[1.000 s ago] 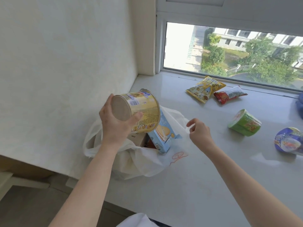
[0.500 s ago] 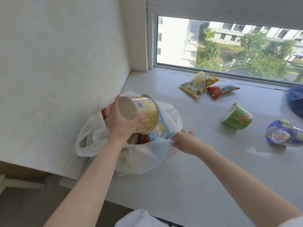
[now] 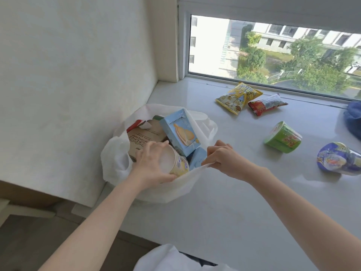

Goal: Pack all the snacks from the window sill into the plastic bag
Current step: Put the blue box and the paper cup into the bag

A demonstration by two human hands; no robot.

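Note:
A white plastic bag [image 3: 117,163] stands open at the sill's left end against the wall. My left hand [image 3: 151,165] grips a yellow snack tub [image 3: 176,163], bottom toward me, lowered into the bag's mouth. My right hand [image 3: 222,156] pinches the bag's near rim and holds it open. Inside the bag are a light blue biscuit box [image 3: 179,132], a brown carton [image 3: 143,139] and a red packet [image 3: 136,124]. Out on the window sill [image 3: 224,202] lie a yellow chip packet [image 3: 237,97], a red packet [image 3: 266,104], a green cup [image 3: 283,136] and a purple cup [image 3: 338,158].
A white wall [image 3: 68,75] rises left of the bag. The window [image 3: 273,53] runs along the back of the sill. A blue object [image 3: 353,119] lies at the right edge. The sill's near edge drops off to the floor at lower left.
My left hand has brought the yellow tub down from above the bag into its mouth. My right hand moved to the bag's rim and took hold of it.

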